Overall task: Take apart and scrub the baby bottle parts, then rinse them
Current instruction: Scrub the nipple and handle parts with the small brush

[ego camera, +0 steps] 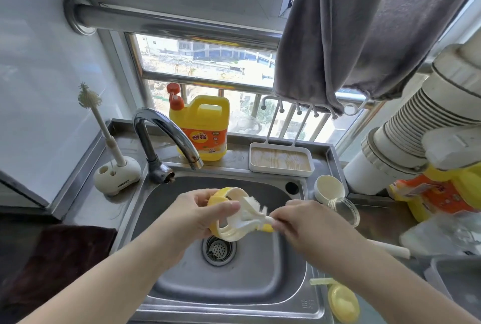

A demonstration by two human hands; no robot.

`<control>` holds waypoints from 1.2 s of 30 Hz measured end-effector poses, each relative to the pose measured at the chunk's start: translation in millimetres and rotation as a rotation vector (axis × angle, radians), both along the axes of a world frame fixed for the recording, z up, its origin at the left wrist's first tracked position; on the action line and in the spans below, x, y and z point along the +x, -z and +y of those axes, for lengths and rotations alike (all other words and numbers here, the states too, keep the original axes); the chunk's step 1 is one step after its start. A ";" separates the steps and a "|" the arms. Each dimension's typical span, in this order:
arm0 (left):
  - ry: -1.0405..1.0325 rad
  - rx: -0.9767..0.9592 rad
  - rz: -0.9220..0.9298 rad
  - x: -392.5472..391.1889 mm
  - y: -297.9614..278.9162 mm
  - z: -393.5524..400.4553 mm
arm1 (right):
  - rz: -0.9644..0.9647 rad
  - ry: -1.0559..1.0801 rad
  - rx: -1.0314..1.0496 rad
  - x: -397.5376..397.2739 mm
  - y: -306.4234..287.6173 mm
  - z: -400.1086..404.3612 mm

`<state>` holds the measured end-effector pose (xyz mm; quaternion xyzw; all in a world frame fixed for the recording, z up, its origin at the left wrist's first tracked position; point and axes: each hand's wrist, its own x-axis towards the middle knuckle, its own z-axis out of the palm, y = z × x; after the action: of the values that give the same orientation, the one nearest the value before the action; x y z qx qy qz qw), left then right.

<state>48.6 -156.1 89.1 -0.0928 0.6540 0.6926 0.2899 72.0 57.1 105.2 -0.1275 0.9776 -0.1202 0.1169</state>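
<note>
Here, centre frame above the sink (182, 284): yellow bottle collar (229, 215) gripped in left hand (192, 217), small white brush (250, 210) pinched by right hand (299, 222). Best rotated steadily, bristles worked into inner threads.

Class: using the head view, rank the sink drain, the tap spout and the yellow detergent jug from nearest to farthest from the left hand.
1. Sink drain, just below and right of the left hand.
2. Tap spout, above it.
3. Yellow detergent jug, behind the tap on the ledge.
</note>
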 end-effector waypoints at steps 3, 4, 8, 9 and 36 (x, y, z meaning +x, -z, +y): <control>-0.025 0.086 0.100 2.5 -5.6 8.0 | 0.015 0.041 0.085 -3.2 2.8 -11.3; -0.048 0.113 0.116 2.6 -6.2 9.4 | -0.026 0.042 0.056 -3.2 2.4 -12.7; -0.109 0.131 0.145 4.6 -3.3 7.8 | -0.302 0.056 -0.169 -1.1 -3.3 -17.3; -0.117 0.126 0.146 4.6 -2.8 7.8 | -0.320 0.063 -0.191 -1.2 -4.7 -16.4; -0.070 0.012 0.283 -8.2 -12.0 13.5 | 0.290 0.157 0.178 -2.7 -3.8 -17.1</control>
<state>40.4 -142.6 101.1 -0.0155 0.6806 0.7123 0.1709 69.3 39.9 109.0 -0.0560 0.9979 -0.0224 -0.0242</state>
